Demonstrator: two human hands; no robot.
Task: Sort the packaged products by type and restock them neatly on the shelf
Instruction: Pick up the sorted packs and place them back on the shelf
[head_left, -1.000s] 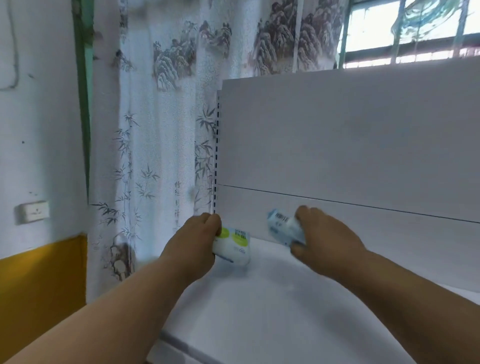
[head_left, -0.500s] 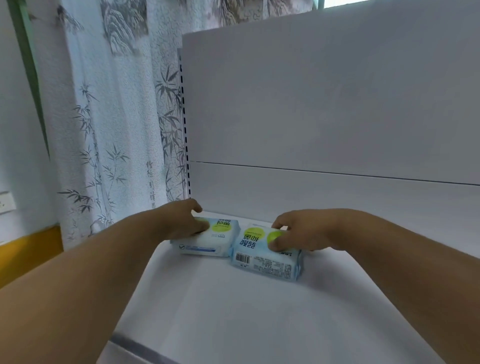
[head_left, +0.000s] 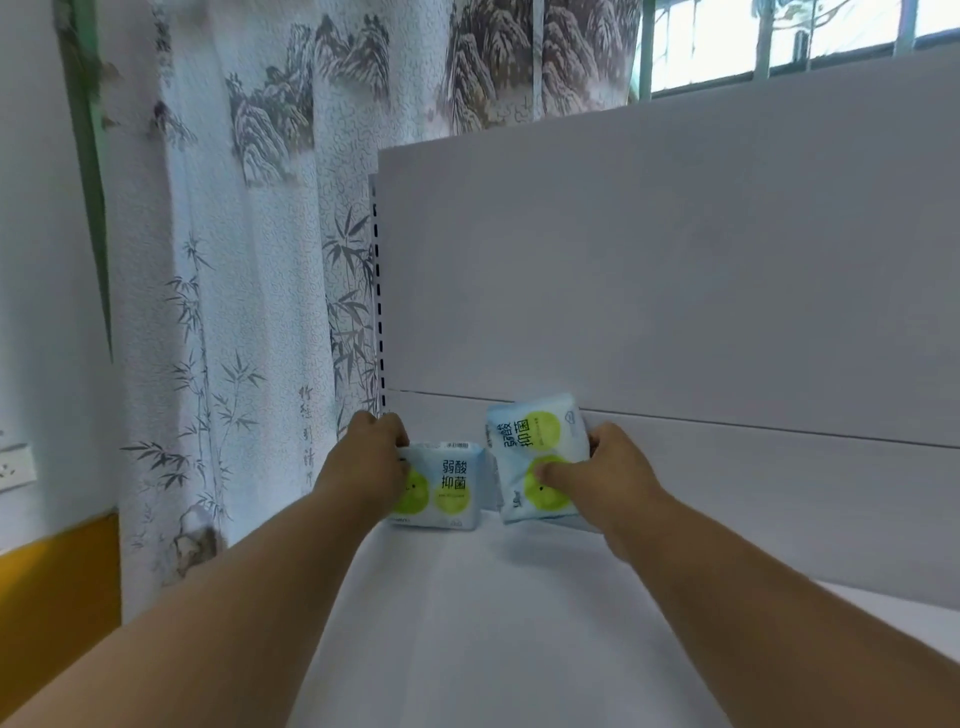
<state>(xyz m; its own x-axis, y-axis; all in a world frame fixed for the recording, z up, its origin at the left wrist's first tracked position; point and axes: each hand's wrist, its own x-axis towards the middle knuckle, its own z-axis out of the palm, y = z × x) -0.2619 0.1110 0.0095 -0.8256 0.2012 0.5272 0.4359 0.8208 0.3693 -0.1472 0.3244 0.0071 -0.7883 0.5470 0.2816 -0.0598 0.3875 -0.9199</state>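
With the left hand (head_left: 366, 462) gripping one pack (head_left: 441, 486) upright on the shelf (head_left: 467, 623) and the right hand (head_left: 605, 475) pinching the tilted second pack (head_left: 535, 457), either soft pack could topple once released.

I am seeing two packs standing on the shelf (head_left: 467, 623), near its back panel (head_left: 675, 286). The left pack (head_left: 447, 486) is sitting upright beside the slotted upright (head_left: 378, 312) at the shelf's left end. The right pack (head_left: 537, 460) is standing just beside it, tilted. My left hand (head_left: 371, 462) is gripping the left pack's left edge; my right hand (head_left: 605, 475) is gripping the right pack's right side. A curtain (head_left: 249, 312) is hanging left of the shelf.
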